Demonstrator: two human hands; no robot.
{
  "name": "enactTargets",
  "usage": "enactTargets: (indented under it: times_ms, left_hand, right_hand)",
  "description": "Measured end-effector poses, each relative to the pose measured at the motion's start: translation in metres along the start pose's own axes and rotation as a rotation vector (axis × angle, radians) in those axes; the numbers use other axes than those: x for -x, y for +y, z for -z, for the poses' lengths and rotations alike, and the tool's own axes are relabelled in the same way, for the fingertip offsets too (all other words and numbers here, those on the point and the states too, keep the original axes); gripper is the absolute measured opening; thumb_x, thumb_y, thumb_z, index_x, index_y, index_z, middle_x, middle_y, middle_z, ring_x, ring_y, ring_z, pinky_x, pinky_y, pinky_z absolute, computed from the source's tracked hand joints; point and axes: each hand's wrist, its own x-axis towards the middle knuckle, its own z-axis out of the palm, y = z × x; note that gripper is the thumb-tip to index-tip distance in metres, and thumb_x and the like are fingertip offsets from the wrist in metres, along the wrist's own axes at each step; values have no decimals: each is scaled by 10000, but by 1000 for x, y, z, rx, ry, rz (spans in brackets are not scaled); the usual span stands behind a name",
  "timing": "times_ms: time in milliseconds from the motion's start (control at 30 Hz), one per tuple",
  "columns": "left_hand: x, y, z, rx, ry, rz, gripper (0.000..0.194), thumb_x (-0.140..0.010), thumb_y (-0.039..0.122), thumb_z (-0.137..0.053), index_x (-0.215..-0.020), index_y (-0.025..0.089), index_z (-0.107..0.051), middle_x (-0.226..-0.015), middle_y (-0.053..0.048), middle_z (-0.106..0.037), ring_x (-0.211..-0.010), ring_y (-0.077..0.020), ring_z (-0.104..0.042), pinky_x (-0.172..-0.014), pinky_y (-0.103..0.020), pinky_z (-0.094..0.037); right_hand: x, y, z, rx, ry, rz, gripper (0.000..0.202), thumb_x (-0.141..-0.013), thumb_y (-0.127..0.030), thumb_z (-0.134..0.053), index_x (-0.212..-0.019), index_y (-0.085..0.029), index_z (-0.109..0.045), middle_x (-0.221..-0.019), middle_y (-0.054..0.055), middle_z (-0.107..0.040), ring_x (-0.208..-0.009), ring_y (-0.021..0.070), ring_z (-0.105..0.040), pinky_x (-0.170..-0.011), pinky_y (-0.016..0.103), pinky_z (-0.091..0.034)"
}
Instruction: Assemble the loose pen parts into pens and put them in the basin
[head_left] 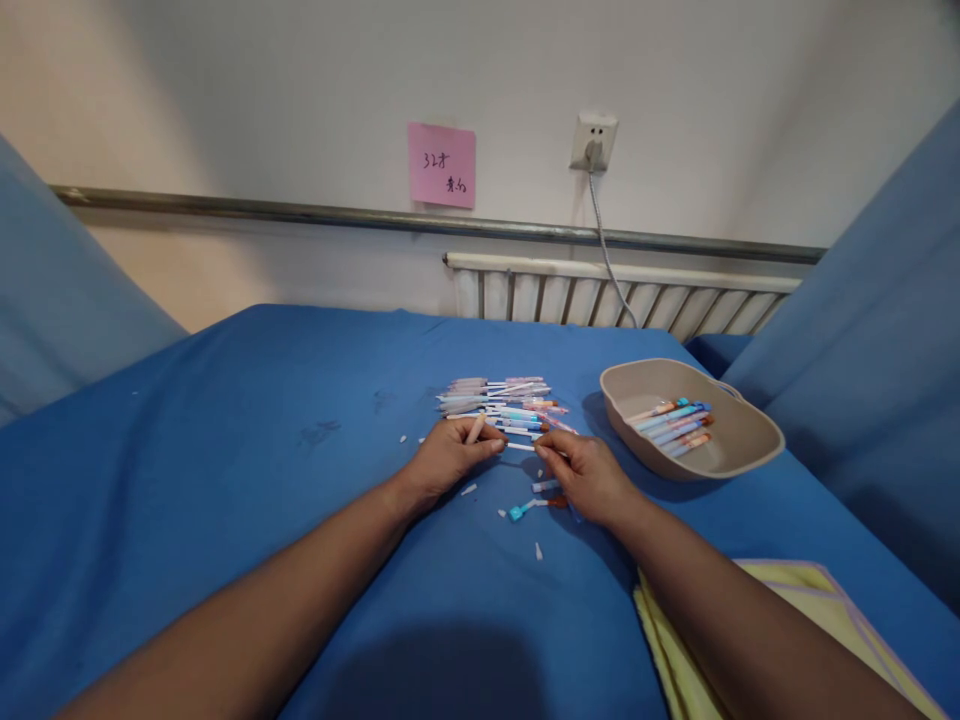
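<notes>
A white wall (300, 100) with a pink note (442, 165) and a plug socket (594, 140) is being seen behind a bench covered in blue cloth (225, 450). A thin white pen part (519, 446) is being held between the two hands, just in front of a pile of pens (499, 403). The left hand (446, 462) is being closed around a pale pen tube (475, 429) and is pinching one end of the thin part. The right hand (589, 475) is being closed on the other end, maybe so the pieces can be lined up. A blue cap (517, 513) and small white bits are lying near the hands. Finished-looking pens are being kept apart in a beige tray (750, 440) on the right. A yellow cloth (825, 600) is lying under the right arm.
</notes>
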Motion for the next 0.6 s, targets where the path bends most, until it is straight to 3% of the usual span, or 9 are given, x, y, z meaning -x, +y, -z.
enactTargets:
  times_ms: [167, 300, 600]
  left_hand:
    - [1, 1, 2, 31, -17, 31, 305, -612, 380, -749, -737, 120, -649, -601, 14, -546, -502, -78, -409, -474, -204, -288]
    - [2, 0, 3, 127, -134, 85, 327, -634, 392, -752, -771, 125, -622, -535, 53, -451, -431, -46, -312, -410, -194, -191]
    - [4, -2, 2, 205, -204, 146, 331, -650, 374, -748, -824, 132, -603, -477, 86, -365, -373, -33, -236, -362, -207, -131]
  right_hand:
    - [4, -6, 1, -88, -174, 35, 225, -903, -238, -432, -1093, -230, -553, -692, -21, -666, -533, 123, -591, -551, 238, -432]
    - [6, -12, 4, -33, -175, 127, 427, -885, -170, -432, -1307, -231, -400, -750, -7, -673, -625, 139, -602, -610, 249, -433]
    - [9, -21, 5, -36, -144, 214, 424, -878, -139, -394, -1269, -277, -482, -801, -6, -641, -629, 123, -562, -605, 224, -411]
